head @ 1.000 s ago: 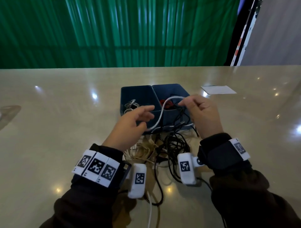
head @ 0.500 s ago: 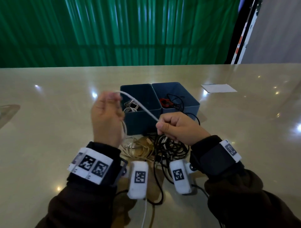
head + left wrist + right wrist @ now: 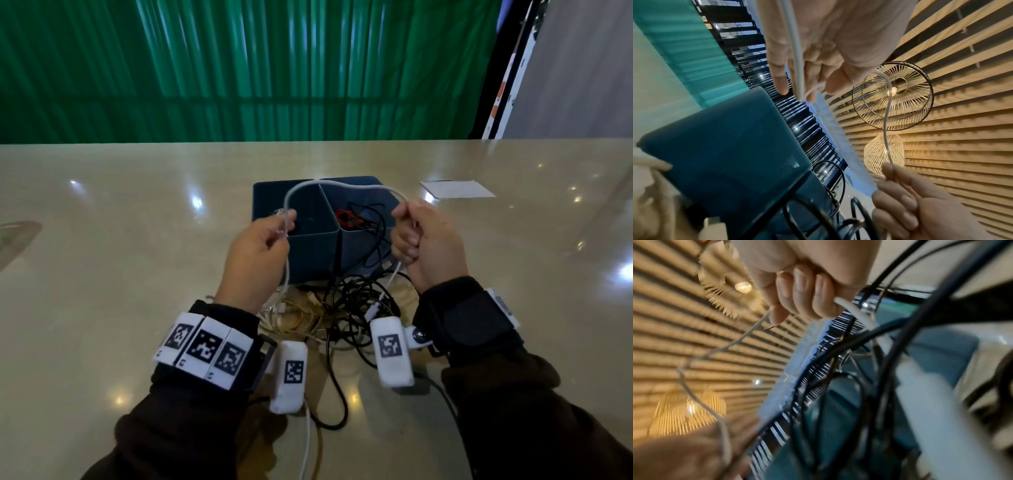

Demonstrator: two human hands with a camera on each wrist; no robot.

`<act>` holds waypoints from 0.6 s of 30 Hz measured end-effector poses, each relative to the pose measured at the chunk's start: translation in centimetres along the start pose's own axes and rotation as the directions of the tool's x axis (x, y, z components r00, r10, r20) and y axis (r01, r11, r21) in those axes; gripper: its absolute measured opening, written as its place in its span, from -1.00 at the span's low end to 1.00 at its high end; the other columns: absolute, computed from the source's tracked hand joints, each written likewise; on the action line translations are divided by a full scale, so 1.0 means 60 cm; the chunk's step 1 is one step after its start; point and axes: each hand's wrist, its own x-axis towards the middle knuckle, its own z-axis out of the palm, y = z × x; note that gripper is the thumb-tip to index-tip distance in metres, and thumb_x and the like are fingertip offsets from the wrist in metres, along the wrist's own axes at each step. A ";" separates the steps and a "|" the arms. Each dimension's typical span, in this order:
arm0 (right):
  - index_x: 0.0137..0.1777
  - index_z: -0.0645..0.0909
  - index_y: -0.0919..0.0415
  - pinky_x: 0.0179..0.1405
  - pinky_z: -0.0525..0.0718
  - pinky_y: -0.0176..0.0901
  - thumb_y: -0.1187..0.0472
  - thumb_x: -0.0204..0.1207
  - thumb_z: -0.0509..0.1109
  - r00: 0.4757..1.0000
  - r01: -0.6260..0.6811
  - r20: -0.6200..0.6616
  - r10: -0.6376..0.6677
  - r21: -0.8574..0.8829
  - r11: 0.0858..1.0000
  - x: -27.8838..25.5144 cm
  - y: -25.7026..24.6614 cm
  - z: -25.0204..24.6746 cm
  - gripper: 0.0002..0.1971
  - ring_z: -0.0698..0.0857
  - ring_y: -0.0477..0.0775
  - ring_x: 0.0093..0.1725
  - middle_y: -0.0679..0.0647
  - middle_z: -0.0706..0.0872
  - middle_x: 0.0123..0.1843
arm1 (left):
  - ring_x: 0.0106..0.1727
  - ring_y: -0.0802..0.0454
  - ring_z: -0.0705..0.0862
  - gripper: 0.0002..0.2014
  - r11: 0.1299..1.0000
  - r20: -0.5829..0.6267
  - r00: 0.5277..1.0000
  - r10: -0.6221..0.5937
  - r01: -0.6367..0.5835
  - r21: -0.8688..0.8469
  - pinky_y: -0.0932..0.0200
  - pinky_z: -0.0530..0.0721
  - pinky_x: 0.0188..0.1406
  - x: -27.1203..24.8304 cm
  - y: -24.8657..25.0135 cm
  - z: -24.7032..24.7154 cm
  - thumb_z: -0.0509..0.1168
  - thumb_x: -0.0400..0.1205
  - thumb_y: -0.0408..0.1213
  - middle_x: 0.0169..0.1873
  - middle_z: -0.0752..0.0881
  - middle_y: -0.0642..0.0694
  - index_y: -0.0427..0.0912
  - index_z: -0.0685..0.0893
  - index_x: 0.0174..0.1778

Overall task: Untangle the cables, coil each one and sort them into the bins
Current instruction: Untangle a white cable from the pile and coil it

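From the head view, the left hand [image 3: 258, 251] pinches a white cable [image 3: 342, 185] at 9 o'clock and the right hand [image 3: 426, 245] is curled around it at 3 o'clock; the cable arches over two blue bins [image 3: 310, 253] on the table [image 3: 102, 274]. A tangle of black cables [image 3: 356, 308] and cream cables [image 3: 301, 315] lies at 6 o'clock of the bins.

In the left wrist view, thumb and fingers [image 3: 813, 76] pinch the cable [image 3: 797, 53], which runs toward 5 o'clock to the right hand [image 3: 920, 203].

In the right wrist view, curled fingers [image 3: 803, 293] clamp the cable [image 3: 855, 313], with black cables [image 3: 838, 369] at 5 o'clock.
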 end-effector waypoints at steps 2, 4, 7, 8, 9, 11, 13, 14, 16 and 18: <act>-0.27 0.60 0.19 -0.62 0.23 -0.40 0.29 0.68 0.13 0.988 0.155 0.056 -0.145 -0.325 0.933 -0.005 0.001 0.000 -0.68 0.30 -0.21 -0.63 -0.17 0.40 -0.63 | 0.30 0.15 0.57 -0.41 0.997 -0.042 0.999 0.008 -0.011 -0.072 0.04 0.59 0.33 -0.002 0.005 0.001 0.13 0.59 -0.55 0.36 0.57 0.02 -0.03 0.42 0.54; -0.23 0.66 0.23 -0.44 0.37 -0.52 0.35 0.65 0.21 0.944 0.331 0.176 -0.281 -0.530 0.781 -0.008 0.001 0.005 -0.74 0.51 -0.28 -0.48 -0.28 0.56 -0.54 | 0.33 0.37 0.48 -0.26 0.987 -0.066 0.994 0.089 -0.097 -0.128 0.39 0.49 0.33 -0.008 0.010 -0.001 0.14 0.54 -0.54 0.46 0.42 0.16 -0.01 0.18 0.65; -0.20 0.71 0.17 -0.32 0.44 -0.47 0.25 0.58 0.27 0.890 0.452 0.345 -0.298 -0.579 0.679 -0.010 0.003 0.010 -0.80 0.60 -0.22 -0.30 -0.16 0.67 -0.35 | 0.60 0.23 0.23 -0.19 0.937 -0.120 0.945 0.303 -0.319 -0.143 0.50 0.22 0.46 -0.018 0.022 -0.002 0.18 0.49 -0.49 0.60 0.26 0.00 -0.12 0.01 0.66; -0.20 0.72 0.13 -0.33 0.46 -0.39 0.21 0.56 0.27 0.878 0.470 0.398 -0.266 -0.606 0.642 -0.012 0.007 0.011 -0.80 0.59 -0.14 -0.31 -0.10 0.68 -0.36 | 0.63 0.13 0.19 -0.18 0.910 -0.150 0.919 0.363 -0.385 -0.154 0.42 0.20 0.51 -0.022 0.028 -0.003 0.21 0.50 -0.50 0.61 0.24 -0.10 -0.16 -0.03 0.65; -0.20 0.72 0.10 -0.35 0.46 -0.32 0.17 0.55 0.28 0.868 0.484 0.439 -0.234 -0.638 0.599 -0.012 0.011 0.010 -0.81 0.59 -0.10 -0.34 -0.08 0.66 -0.39 | 0.65 0.04 0.17 -0.18 0.882 -0.185 0.891 0.414 -0.443 -0.161 0.29 0.19 0.57 -0.023 0.031 -0.003 0.22 0.49 -0.50 0.62 0.22 -0.18 -0.19 -0.05 0.63; -0.22 0.72 0.10 -0.40 0.44 -0.27 0.11 0.54 0.28 0.864 0.496 0.468 -0.187 -0.723 0.481 -0.010 0.017 0.009 -0.79 0.55 -0.15 -0.40 -0.15 0.58 -0.48 | 0.65 -0.06 0.16 -0.16 0.835 -0.230 0.845 0.484 -0.524 -0.168 -0.01 0.15 0.63 -0.027 0.041 -0.004 0.21 0.42 -0.54 0.61 0.20 -0.26 -0.23 -0.04 0.60; -0.24 0.71 0.16 -0.39 0.50 -0.12 0.08 0.56 0.29 0.885 0.465 0.437 -0.160 -0.826 0.319 -0.003 0.020 0.004 -0.75 0.55 -0.14 -0.39 -0.11 0.60 -0.46 | 0.63 -0.10 0.22 -0.20 0.801 -0.219 0.808 0.548 -0.582 -0.141 -0.16 0.16 0.62 -0.030 0.042 -0.004 0.17 0.33 -0.55 0.57 0.29 -0.28 -0.26 0.20 0.57; -0.24 0.71 0.19 -0.36 0.51 -0.07 0.10 0.58 0.30 0.903 0.429 0.402 -0.152 -0.867 0.253 0.000 0.019 0.001 -0.75 0.58 -0.06 -0.35 -0.03 0.65 -0.42 | 0.59 -0.09 0.31 -0.28 0.789 -0.179 0.797 0.577 -0.601 -0.129 -0.21 0.18 0.60 -0.029 0.039 -0.005 0.15 0.32 -0.53 0.51 0.41 -0.23 -0.23 0.37 0.50; -0.22 0.71 0.22 -0.32 0.50 -0.07 0.16 0.58 0.32 0.930 0.361 0.331 -0.163 -0.907 0.219 0.008 0.019 -0.005 -0.77 0.62 0.04 -0.30 0.06 0.69 -0.36 | 0.46 0.02 0.50 -0.47 0.802 -0.063 0.814 0.578 -0.580 -0.140 -0.26 0.22 0.58 -0.027 0.035 -0.004 0.11 0.38 -0.44 0.32 0.63 -0.01 -0.14 0.62 0.29; -0.25 0.71 0.22 -0.34 0.47 -0.18 0.19 0.56 0.35 0.927 0.369 0.325 -0.188 -0.878 0.303 0.007 0.019 -0.004 -0.80 0.60 -0.10 -0.32 -0.01 0.66 -0.38 | 0.31 0.23 0.59 -0.60 0.865 0.110 0.860 0.499 -0.485 -0.132 0.09 0.34 0.53 -0.027 0.035 -0.002 0.12 0.47 -0.32 0.17 0.69 0.16 -0.05 0.69 0.18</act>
